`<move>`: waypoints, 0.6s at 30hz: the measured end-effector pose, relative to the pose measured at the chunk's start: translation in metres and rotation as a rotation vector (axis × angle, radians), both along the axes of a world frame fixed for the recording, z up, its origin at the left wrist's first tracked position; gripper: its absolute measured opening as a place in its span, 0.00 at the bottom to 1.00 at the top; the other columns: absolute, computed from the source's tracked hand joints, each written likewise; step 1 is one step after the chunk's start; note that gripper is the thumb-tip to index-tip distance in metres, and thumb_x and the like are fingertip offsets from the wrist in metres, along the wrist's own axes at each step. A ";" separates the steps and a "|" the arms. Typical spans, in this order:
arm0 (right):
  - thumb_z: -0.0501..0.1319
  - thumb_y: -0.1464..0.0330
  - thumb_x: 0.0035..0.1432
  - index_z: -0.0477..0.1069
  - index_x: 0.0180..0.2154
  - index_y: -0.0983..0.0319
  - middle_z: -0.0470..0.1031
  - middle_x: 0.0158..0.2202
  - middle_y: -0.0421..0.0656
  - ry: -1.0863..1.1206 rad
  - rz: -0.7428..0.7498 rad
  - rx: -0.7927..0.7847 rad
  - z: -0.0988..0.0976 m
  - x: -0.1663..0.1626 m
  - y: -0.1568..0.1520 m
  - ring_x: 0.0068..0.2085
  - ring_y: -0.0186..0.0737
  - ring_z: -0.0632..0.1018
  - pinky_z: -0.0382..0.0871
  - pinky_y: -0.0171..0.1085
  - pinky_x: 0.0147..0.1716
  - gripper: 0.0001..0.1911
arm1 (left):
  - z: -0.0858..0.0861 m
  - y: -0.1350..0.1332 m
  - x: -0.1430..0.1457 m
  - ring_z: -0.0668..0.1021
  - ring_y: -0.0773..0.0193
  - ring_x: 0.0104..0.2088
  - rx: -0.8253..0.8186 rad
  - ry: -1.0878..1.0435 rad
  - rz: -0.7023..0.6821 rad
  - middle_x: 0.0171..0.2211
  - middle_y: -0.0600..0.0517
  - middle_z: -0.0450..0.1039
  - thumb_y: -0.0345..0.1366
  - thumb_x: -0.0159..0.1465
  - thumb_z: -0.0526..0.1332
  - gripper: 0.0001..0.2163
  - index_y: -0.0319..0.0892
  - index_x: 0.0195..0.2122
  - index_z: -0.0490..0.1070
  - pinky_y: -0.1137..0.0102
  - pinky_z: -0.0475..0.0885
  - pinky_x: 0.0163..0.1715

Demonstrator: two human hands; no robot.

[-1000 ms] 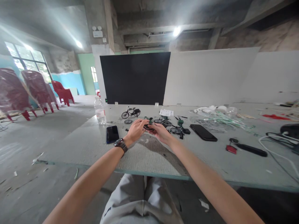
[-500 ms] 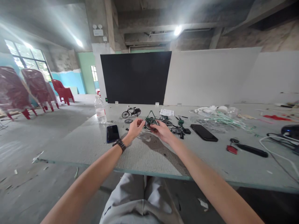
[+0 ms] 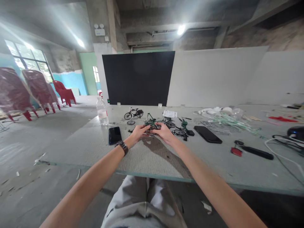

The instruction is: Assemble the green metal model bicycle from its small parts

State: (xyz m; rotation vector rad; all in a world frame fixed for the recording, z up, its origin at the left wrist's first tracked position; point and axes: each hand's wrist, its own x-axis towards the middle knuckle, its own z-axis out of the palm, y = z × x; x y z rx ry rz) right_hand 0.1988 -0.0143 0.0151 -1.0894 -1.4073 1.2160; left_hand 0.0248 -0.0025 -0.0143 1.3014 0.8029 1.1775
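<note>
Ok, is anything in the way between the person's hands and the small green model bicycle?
Nothing visible does: the left hand and right hand are both on the green model bicycle, one from each side. A spoked model wheel lies past the right hand, not between.

We count two hands, the left hand (image 3: 137,133) and the right hand (image 3: 165,133), and one watch (image 3: 123,147). On the table (image 3: 213,166) we see two bikes, the green bike (image 3: 151,124) and the black bike (image 3: 133,113), two phones, the left phone (image 3: 115,135) and the right phone (image 3: 205,134), and one bottle (image 3: 102,112). Far left stand three stacks of chairs (image 3: 64,92)
</note>
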 end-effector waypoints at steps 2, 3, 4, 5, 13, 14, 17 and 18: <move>0.72 0.73 0.44 0.60 0.49 0.63 0.76 0.43 0.49 -0.022 -0.016 0.012 -0.001 0.000 0.001 0.43 0.46 0.80 0.74 0.40 0.40 0.32 | 0.000 0.000 0.001 0.81 0.59 0.36 -0.006 0.002 0.017 0.39 0.42 0.80 0.47 0.59 0.70 0.18 0.34 0.39 0.79 0.64 0.77 0.39; 0.73 0.72 0.44 0.60 0.49 0.63 0.76 0.42 0.48 -0.035 -0.031 0.030 -0.002 0.001 0.001 0.43 0.46 0.80 0.74 0.40 0.40 0.33 | 0.000 0.000 0.001 0.81 0.59 0.36 -0.012 -0.007 0.020 0.39 0.42 0.80 0.46 0.59 0.70 0.18 0.34 0.39 0.79 0.64 0.77 0.39; 0.73 0.71 0.43 0.61 0.49 0.63 0.75 0.42 0.48 -0.047 -0.051 0.054 -0.002 0.001 0.002 0.43 0.45 0.79 0.74 0.40 0.41 0.33 | 0.000 0.000 0.001 0.81 0.59 0.36 -0.020 -0.025 0.021 0.38 0.42 0.81 0.45 0.59 0.70 0.17 0.34 0.39 0.79 0.64 0.77 0.40; 0.74 0.70 0.42 0.61 0.49 0.63 0.74 0.42 0.47 -0.059 -0.074 0.080 -0.003 0.001 0.003 0.43 0.45 0.79 0.74 0.40 0.41 0.34 | 0.000 0.000 0.001 0.81 0.59 0.36 -0.027 -0.048 0.022 0.37 0.42 0.81 0.45 0.58 0.71 0.17 0.33 0.37 0.79 0.64 0.76 0.40; 0.75 0.62 0.41 0.63 0.48 0.62 0.73 0.46 0.48 -0.189 -0.165 0.174 -0.007 0.005 0.009 0.47 0.46 0.77 0.73 0.42 0.45 0.35 | -0.006 0.008 0.002 0.78 0.64 0.30 -0.039 -0.123 0.084 0.28 0.46 0.78 0.42 0.55 0.73 0.15 0.33 0.27 0.76 0.66 0.74 0.40; 0.75 0.62 0.42 0.63 0.48 0.62 0.73 0.46 0.49 -0.208 -0.165 0.181 -0.007 0.005 0.010 0.46 0.46 0.77 0.73 0.42 0.45 0.34 | -0.006 0.009 0.002 0.78 0.65 0.29 -0.036 -0.127 0.089 0.27 0.46 0.77 0.41 0.55 0.73 0.14 0.33 0.26 0.76 0.66 0.74 0.40; 0.73 0.62 0.46 0.64 0.48 0.61 0.74 0.47 0.50 -0.292 -0.156 0.241 -0.007 0.005 0.010 0.44 0.44 0.78 0.73 0.43 0.45 0.30 | -0.005 0.010 0.002 0.78 0.65 0.30 -0.029 -0.142 0.096 0.27 0.47 0.77 0.41 0.55 0.72 0.14 0.33 0.26 0.76 0.66 0.74 0.40; 0.72 0.62 0.48 0.64 0.49 0.61 0.74 0.46 0.49 -0.332 -0.146 0.288 -0.007 0.006 0.011 0.43 0.44 0.78 0.73 0.43 0.45 0.29 | -0.005 0.010 0.002 0.78 0.64 0.30 -0.028 -0.149 0.095 0.27 0.47 0.77 0.41 0.56 0.72 0.14 0.33 0.26 0.76 0.66 0.74 0.40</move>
